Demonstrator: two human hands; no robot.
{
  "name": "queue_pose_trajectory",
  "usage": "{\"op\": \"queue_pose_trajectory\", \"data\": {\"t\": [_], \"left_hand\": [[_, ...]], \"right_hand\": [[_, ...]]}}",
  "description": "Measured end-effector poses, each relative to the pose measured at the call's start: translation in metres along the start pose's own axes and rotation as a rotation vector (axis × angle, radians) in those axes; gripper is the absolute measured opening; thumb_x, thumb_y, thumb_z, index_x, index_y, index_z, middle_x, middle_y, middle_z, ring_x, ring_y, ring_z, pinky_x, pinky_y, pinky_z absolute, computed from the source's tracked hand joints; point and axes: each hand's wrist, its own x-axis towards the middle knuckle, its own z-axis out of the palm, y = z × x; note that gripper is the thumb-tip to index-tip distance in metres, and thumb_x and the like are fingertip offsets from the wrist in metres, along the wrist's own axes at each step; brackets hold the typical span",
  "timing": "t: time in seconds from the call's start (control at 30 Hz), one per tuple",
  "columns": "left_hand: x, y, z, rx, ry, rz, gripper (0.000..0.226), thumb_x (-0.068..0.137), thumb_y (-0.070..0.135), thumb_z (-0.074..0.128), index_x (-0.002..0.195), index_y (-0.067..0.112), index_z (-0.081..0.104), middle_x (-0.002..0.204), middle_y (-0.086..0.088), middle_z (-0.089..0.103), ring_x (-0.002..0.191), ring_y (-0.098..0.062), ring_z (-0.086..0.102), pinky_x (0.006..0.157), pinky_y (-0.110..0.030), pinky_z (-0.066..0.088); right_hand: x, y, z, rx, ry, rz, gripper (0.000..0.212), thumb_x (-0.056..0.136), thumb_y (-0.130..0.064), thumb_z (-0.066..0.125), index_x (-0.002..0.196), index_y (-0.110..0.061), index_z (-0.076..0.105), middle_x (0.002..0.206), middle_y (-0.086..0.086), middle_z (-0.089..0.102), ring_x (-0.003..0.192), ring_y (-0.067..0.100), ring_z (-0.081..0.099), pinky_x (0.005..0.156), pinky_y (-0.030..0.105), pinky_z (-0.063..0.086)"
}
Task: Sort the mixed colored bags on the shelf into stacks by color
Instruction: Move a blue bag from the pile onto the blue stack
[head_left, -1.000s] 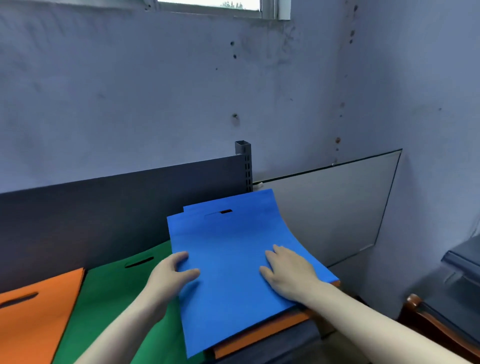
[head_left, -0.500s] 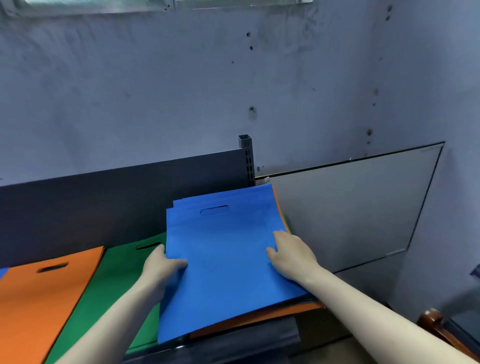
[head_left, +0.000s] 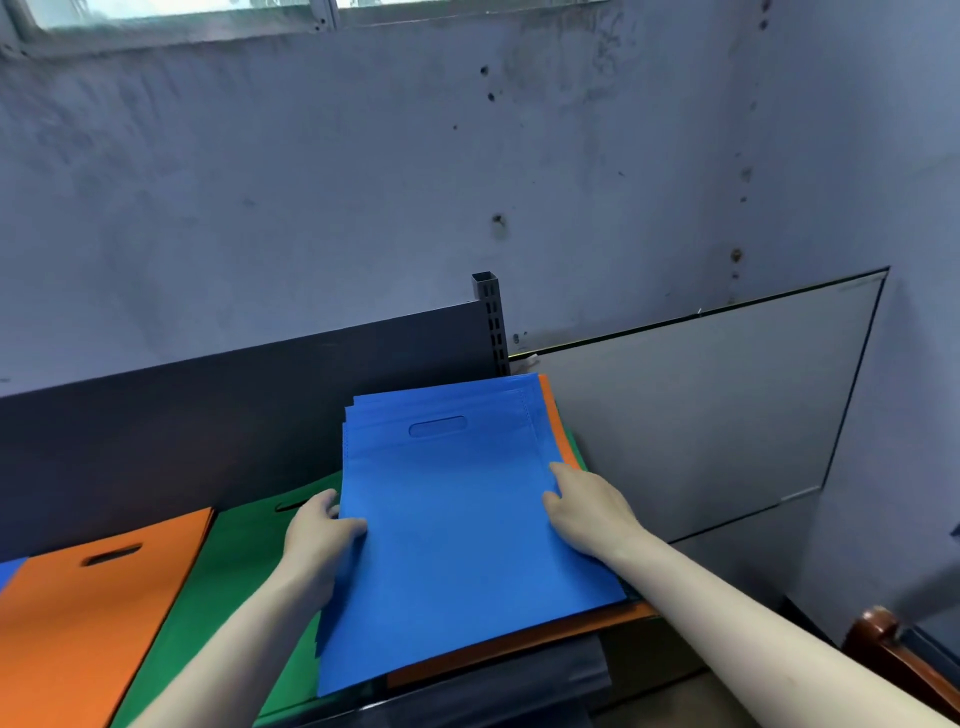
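Note:
A blue bag (head_left: 457, 530) with a cut-out handle lies on top of the mixed pile at the right end of the shelf. Orange (head_left: 558, 431) and green edges of other bags peek out beneath it. My left hand (head_left: 319, 540) grips the blue bag's left edge, thumb on top. My right hand (head_left: 589, 512) lies flat on the bag's right side, fingers straight. Left of the pile lies a green bag (head_left: 234, 582), and further left an orange bag (head_left: 78, 623). A sliver of a blue bag (head_left: 9, 574) shows at the far left edge.
A dark back panel (head_left: 208, 415) and a slotted upright post (head_left: 491, 322) stand behind the bags. A grey board (head_left: 701, 415) leans on the wall to the right. A wooden chair part (head_left: 883, 644) sits at the lower right. The shelf's front edge (head_left: 493, 691) runs below the pile.
The curled blue bag has been laid flat on the pile. My left hand slid to its left edge; my right hand stays pressed on its right side. The camera turned left.

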Motion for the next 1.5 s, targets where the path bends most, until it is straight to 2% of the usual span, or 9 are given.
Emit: {"op": "queue_pose_trajectory", "data": {"t": [0.17,0.27,0.43,0.57,0.63,0.77,1.03,1.3,1.5], "left_hand": [[0.008,-0.007,-0.001,-0.053,-0.043,-0.049,0.060,0.087,-0.013,0.051,0.143,-0.001,0.033,0.105,-0.011,0.061,0.085,-0.030,0.060,0.086,-0.046,0.049],[0.012,-0.008,-0.003,-0.048,-0.038,-0.072,0.072,0.085,-0.014,0.053,0.150,0.004,0.025,0.131,-0.017,0.054,0.093,-0.034,0.061,0.087,-0.047,0.050],[0.021,-0.012,-0.010,-0.004,0.012,-0.077,0.072,0.082,-0.013,0.055,0.147,0.007,0.033,0.123,-0.017,0.060,0.096,-0.035,0.063,0.088,-0.046,0.052],[0.026,-0.021,-0.010,-0.027,0.018,-0.075,0.057,0.081,-0.010,0.053,0.136,0.006,0.047,0.100,-0.010,0.069,0.091,-0.034,0.067,0.088,-0.048,0.053],[0.026,-0.024,-0.009,-0.061,0.024,-0.063,0.043,0.083,-0.009,0.053,0.123,0.008,0.057,0.091,-0.008,0.071,0.085,-0.033,0.069,0.086,-0.049,0.054],[0.029,-0.025,-0.008,-0.083,0.012,-0.051,0.019,0.088,-0.004,0.054,0.099,0.008,0.065,0.090,-0.011,0.072,0.082,-0.032,0.069,0.083,-0.049,0.055],[0.038,-0.028,-0.012,-0.114,-0.014,-0.102,0.013,0.093,0.011,0.054,0.100,0.009,0.065,0.094,-0.013,0.073,0.086,-0.035,0.070,0.080,-0.049,0.056],[0.011,-0.016,-0.037,-0.065,-0.073,-0.073,0.022,0.097,0.027,0.050,0.099,0.010,0.063,0.095,-0.009,0.073,0.089,-0.032,0.070,0.079,-0.043,0.056],[-0.009,-0.021,-0.069,-0.017,0.148,0.032,0.017,0.098,0.020,0.046,0.096,0.015,0.062,0.098,-0.004,0.068,0.089,-0.024,0.066,0.082,-0.045,0.054]], "right_hand": [[0.002,0.001,0.004,-0.009,0.028,0.040,0.017,0.084,-0.004,0.034,0.072,-0.015,0.033,0.072,0.003,0.046,0.063,0.023,0.042,0.053,0.034,0.030],[0.007,-0.005,0.001,0.080,0.012,0.063,0.022,0.084,-0.004,0.035,0.097,-0.008,0.053,0.096,0.009,0.061,0.091,0.032,0.060,0.067,0.037,0.045],[0.025,-0.004,-0.009,0.229,0.013,0.168,0.015,0.077,-0.001,0.039,0.071,-0.014,0.039,0.077,0.003,0.049,0.076,0.031,0.047,0.059,0.033,0.035],[0.036,-0.010,-0.006,0.342,0.062,0.257,0.039,0.077,-0.001,0.047,0.115,0.005,0.056,0.120,0.021,0.060,0.114,0.036,0.056,0.092,0.049,0.048],[0.041,-0.012,-0.006,0.428,0.037,0.300,0.045,0.078,0.000,0.049,0.123,0.007,0.050,0.110,0.020,0.061,0.097,0.037,0.061,0.077,0.043,0.053],[0.042,-0.020,-0.010,0.541,-0.058,0.332,0.011,0.077,-0.006,0.059,0.080,-0.013,0.051,0.078,0.009,0.045,0.065,0.021,0.042,0.053,0.026,0.029],[0.037,-0.028,-0.001,0.725,-0.089,0.205,0.028,0.076,0.007,0.057,0.100,-0.007,0.057,0.095,0.013,0.069,0.080,0.028,0.069,0.064,0.037,0.058],[0.026,-0.055,-0.009,1.024,-0.002,0.117,0.038,0.085,0.018,0.048,0.110,-0.008,0.057,0.099,0.010,0.069,0.083,0.028,0.070,0.062,0.033,0.057],[0.018,-0.084,0.009,0.992,-0.201,0.005,0.022,0.093,0.001,0.048,0.106,-0.011,0.060,0.100,0.008,0.072,0.087,0.028,0.071,0.080,0.046,0.057]]}}
